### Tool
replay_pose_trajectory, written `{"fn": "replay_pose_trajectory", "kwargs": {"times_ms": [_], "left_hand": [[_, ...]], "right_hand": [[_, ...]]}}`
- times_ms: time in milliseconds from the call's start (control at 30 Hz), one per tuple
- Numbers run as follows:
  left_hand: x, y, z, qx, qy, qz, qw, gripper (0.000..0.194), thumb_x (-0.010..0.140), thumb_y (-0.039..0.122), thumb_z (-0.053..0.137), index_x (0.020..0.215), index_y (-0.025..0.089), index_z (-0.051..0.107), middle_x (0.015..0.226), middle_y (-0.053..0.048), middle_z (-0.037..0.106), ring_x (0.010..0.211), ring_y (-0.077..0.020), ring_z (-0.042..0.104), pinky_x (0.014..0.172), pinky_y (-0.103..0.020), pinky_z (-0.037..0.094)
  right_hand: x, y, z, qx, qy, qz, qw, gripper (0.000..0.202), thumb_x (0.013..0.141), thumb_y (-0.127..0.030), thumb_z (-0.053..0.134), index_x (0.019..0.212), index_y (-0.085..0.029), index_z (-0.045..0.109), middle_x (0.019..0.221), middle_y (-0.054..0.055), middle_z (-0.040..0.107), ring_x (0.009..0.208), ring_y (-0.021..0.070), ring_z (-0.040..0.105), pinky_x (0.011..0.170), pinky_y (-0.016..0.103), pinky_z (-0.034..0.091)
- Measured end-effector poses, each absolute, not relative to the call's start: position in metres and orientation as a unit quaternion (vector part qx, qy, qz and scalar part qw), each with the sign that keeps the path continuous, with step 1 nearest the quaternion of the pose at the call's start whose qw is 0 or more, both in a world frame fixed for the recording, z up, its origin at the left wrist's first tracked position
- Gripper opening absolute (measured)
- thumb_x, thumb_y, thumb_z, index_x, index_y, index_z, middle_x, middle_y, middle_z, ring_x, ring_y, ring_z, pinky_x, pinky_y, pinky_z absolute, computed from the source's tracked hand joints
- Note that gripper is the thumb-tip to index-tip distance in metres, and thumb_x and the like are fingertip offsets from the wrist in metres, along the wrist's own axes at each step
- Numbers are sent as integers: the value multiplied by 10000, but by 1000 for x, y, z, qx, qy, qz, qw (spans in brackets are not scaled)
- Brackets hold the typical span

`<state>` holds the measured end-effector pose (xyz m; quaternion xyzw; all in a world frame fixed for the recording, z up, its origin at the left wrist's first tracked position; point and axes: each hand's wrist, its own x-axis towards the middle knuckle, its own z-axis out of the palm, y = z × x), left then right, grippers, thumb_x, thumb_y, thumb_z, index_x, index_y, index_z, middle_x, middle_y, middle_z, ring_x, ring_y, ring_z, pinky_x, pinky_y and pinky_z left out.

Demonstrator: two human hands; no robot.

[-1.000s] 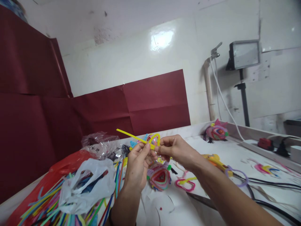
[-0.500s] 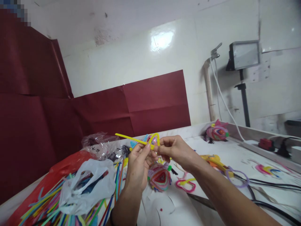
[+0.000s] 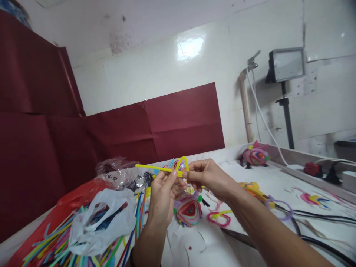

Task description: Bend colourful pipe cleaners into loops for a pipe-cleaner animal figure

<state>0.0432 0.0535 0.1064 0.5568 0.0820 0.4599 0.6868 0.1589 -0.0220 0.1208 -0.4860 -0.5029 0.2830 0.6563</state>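
Observation:
A yellow pipe cleaner (image 3: 155, 168) is held up above the table between my two hands, with a loop bent into it near the fingers and a straight end pointing left. My left hand (image 3: 164, 193) pinches it between thumb and fingers just left of the loop. Close beside, my right hand (image 3: 207, 176) is closed on the part at the loop's right foot. Below the hands lies a colourful fish-like pipe cleaner piece (image 3: 189, 211) with a red centre. To its right is a pink loop (image 3: 221, 218) with a yellow strip across it.
At left, many loose pipe cleaners (image 3: 52, 241) lie by a white plastic bag (image 3: 104, 218) and a red bag (image 3: 80, 193). A yellow glue gun (image 3: 257, 193), a purple ring (image 3: 286, 211) and black cables lie right. Another decorated piece (image 3: 256, 154) sits at the back right near a power strip (image 3: 297, 171).
The straight left end of the yellow pipe cleaner has dropped a little and lies flatter. Both hands keep nearly the same place and grip.

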Motion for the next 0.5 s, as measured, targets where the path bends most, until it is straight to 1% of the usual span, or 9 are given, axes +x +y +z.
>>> {"fn": "replay_pose_trajectory", "kwargs": {"times_ms": [133,333,500], "left_hand": [[44,52,106,565,95,477,666,230,687,278,708,758,139,540,549,33,577,512,-96,582,524,-203,483],[45,50,106,557,102,499,656,251,649,283,733,741,133,554,538,33,577,480,-85,554,487,-188,456],[47,51,106,561,103,500,652,237,671,292,713,710,128,547,497,35,553,443,-71,506,475,-190,446]], "right_hand": [[159,-21,121,-490,-506,276,654,109,622,-219,621,550,-153,573,436,-40,489,380,72,421,382,208,324],[157,-21,121,-468,-542,261,647,165,618,-259,699,668,-147,589,502,-48,506,421,63,406,407,200,324],[154,-21,123,-484,-551,228,640,151,641,-258,672,634,-133,588,519,-36,498,443,66,396,412,201,320]]}}
